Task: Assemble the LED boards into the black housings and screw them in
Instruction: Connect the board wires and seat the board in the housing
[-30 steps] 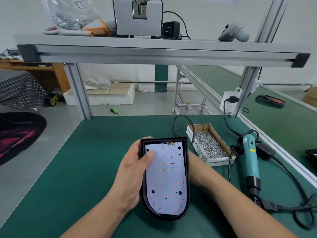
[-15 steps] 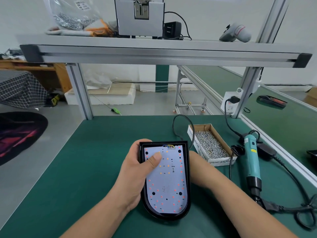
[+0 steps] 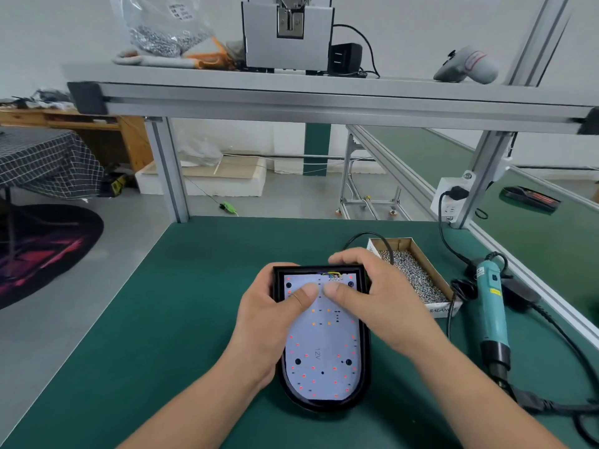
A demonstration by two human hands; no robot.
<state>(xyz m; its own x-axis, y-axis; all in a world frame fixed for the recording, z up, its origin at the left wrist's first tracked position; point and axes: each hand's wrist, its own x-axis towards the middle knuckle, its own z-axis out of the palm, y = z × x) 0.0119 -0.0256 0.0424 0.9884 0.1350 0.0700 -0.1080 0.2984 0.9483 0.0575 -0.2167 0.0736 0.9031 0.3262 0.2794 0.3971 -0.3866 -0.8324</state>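
The green bench (image 3: 168,319) carries a black housing (image 3: 365,367) near its front edge, with the white LED board (image 3: 324,358) lying inside it. Both hands clasp the housing's far end: the left hand (image 3: 272,322) wraps its left side, the right hand (image 3: 379,299) curls over its top right corner, and both thumbs press flat on the board, tips almost touching. Just right sits a cardboard box of screws (image 3: 411,277), then a teal electric screwdriver (image 3: 491,306)

Bright, even indoor light; soft shadows, wide-angle edge bending.
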